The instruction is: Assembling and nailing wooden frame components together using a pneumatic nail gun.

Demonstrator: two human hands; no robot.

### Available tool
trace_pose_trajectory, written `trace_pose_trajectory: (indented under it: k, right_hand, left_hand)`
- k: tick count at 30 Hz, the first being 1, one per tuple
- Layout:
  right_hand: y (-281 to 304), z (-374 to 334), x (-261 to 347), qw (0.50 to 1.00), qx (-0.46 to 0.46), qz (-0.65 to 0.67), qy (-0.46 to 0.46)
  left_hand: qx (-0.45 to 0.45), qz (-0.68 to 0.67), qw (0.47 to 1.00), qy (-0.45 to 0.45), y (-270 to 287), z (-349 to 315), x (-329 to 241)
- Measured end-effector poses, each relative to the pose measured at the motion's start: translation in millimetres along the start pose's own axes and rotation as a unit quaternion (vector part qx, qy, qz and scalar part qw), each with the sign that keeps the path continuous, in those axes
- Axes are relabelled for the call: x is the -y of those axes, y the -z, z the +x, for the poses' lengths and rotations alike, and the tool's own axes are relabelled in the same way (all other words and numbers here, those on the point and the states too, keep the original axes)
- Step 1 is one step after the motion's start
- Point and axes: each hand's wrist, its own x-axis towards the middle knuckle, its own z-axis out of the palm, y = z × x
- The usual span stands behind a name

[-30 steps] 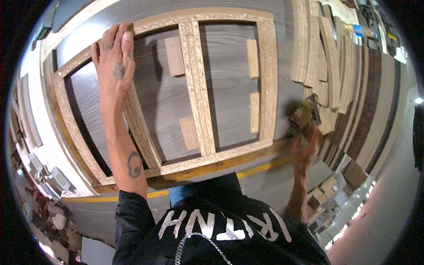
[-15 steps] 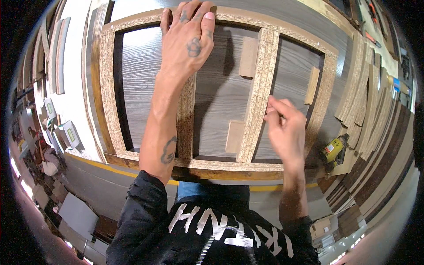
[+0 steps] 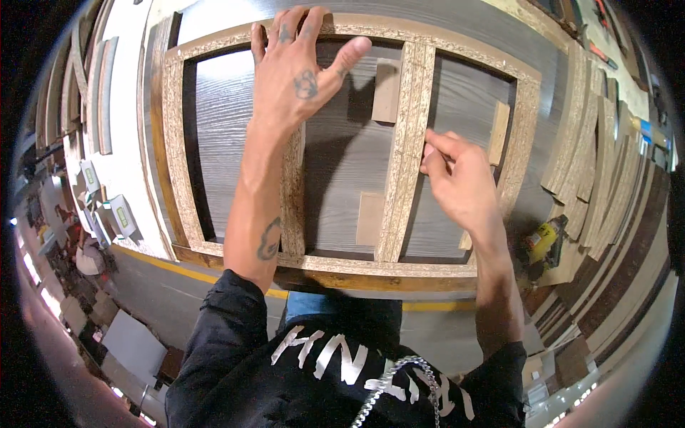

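Note:
A rectangular chipboard frame (image 3: 171,143) with two crosspieces lies on a dark wood-grain board (image 3: 228,121). My left hand (image 3: 294,82) rests over its far rail, fingers draped across the edge and thumb stretched out to the right. At the right-hand crosspiece (image 3: 405,150), my right hand (image 3: 462,178) has its thumb and fingers pinched together against the right side. Whatever may be between those fingertips is hidden. Left of this crosspiece are two small wooden blocks, a far block (image 3: 386,90) and a near block (image 3: 369,217). Another block (image 3: 499,134) stands by the right end rail.
Several chipboard strips (image 3: 579,143) are stacked on the right. A yellow-and-black object (image 3: 544,241) lies near the right front corner. Small white boxes (image 3: 123,216) and more strips (image 3: 104,100) sit at the left. A person (image 3: 89,257) is in the left background.
My left thumb has swung out away from the fingers. My right hand has moved slightly farther along the crosspiece, still pinched. The crosspieces and blocks appear a little farther left.

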Motion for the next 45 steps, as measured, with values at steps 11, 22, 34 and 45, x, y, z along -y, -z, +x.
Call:
trace_pose_trajectory:
  k: [11, 22, 34, 45]
  right_hand:
    - [23, 61, 40, 0.997, -0.002, -0.080, 0.016]
    - [17, 70, 43, 0.998, 0.032, -0.060, -0.011]
    - [-32, -75, 3, 0.945, 0.267, 0.019, -0.186]
    - [25, -170, -80, 0.949, -0.272, -0.094, -0.126]
  left_hand:
    - [-0.018, -0.025, 0.998, -0.050, -13, -3, 45]
    - [-0.049, -0.059, 0.996, -0.052, -18, -4, 49]
    - [0.033, -0.030, 0.999, -0.007, 0, 5, 31]
    - [-0.005, -0.011, 0.999, -0.047, -14, 0, 52]
